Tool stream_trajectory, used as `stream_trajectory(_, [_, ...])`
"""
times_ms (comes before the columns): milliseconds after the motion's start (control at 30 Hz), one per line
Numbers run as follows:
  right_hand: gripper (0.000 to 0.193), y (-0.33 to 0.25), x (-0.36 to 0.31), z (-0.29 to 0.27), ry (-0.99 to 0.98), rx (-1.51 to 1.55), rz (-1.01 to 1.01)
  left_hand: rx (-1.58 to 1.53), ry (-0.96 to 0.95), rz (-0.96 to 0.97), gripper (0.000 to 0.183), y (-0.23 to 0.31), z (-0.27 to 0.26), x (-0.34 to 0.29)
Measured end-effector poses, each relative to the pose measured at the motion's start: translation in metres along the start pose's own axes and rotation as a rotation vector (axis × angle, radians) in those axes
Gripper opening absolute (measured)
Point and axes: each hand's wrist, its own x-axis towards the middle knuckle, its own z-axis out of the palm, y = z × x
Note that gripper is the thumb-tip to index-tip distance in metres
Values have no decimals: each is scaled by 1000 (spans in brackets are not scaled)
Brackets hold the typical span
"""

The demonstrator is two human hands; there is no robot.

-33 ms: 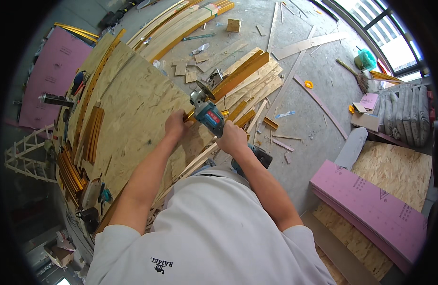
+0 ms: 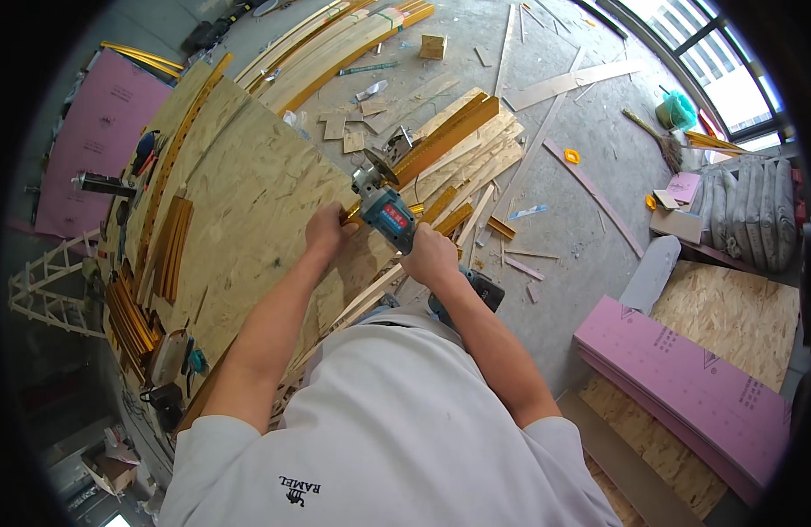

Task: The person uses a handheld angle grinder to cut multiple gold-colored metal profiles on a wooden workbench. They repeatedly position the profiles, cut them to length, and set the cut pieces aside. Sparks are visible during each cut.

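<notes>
My right hand (image 2: 432,255) is wrapped round the body of a teal cordless angle grinder (image 2: 388,215). Its round disc (image 2: 381,167) points away from me, and its dark battery end (image 2: 483,290) sticks out beyond my wrist. Left of the grinder, my left hand (image 2: 326,231) is closed on a gold-coloured metal strip (image 2: 352,213) at the edge of a large OSB board (image 2: 256,184). The grinder partly covers that strip. Just past the disc lies a long gold metal channel (image 2: 449,136) on pale wooden boards (image 2: 498,145). Whether the disc touches metal, I cannot tell.
Gold strips (image 2: 173,250) and tools lie along the board's left side. Long planks (image 2: 353,44) are stacked at the far side. Offcuts and a pink strip (image 2: 594,198) litter the concrete floor. Pink foam panels (image 2: 678,378) stand at right, near a broom (image 2: 665,145).
</notes>
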Motion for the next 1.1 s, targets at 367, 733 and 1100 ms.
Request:
stream_trajectory(367, [35, 2, 4, 4, -38, -31, 18, 16, 9, 25, 30, -3, 2, 2])
stream_trajectory(733, [38, 3, -1, 7, 15, -12, 12, 31, -12, 17, 29, -1, -3, 5])
stream_trajectory(1100, [40, 48, -3, -25, 387, 293, 153, 177, -220, -31, 41, 2, -19, 26])
